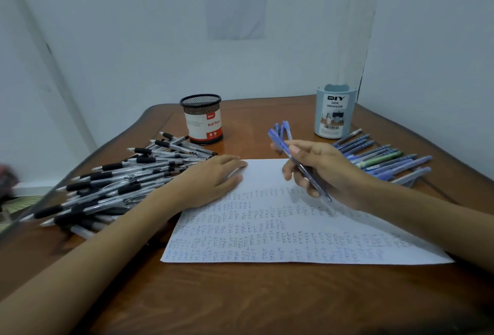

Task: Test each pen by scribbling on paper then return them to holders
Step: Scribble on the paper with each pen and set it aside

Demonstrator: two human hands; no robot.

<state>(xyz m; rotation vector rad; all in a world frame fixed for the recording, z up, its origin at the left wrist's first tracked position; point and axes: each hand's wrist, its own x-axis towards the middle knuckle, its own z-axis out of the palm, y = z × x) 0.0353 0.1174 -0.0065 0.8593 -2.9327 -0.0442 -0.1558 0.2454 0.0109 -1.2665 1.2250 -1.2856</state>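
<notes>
The left hand (213, 179) lies flat, fingers straight, on the top-left corner of the paper (267, 227), likely to stop it sliding. The right hand (326, 171) curls around a few blue pens (276, 139), one tip angled down over the scribbles, probably to test several without reaching. Black pens (120, 182) are heaped by the mesh cup (201, 120), and a blue row (387, 161) lies beside the organizer (335, 112). No pens show above either holder.

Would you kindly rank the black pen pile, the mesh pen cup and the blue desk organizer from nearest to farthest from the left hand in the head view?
1. black pen pile, just left of the left hand
2. mesh pen cup, behind the hand
3. blue desk organizer, back right corner
</notes>
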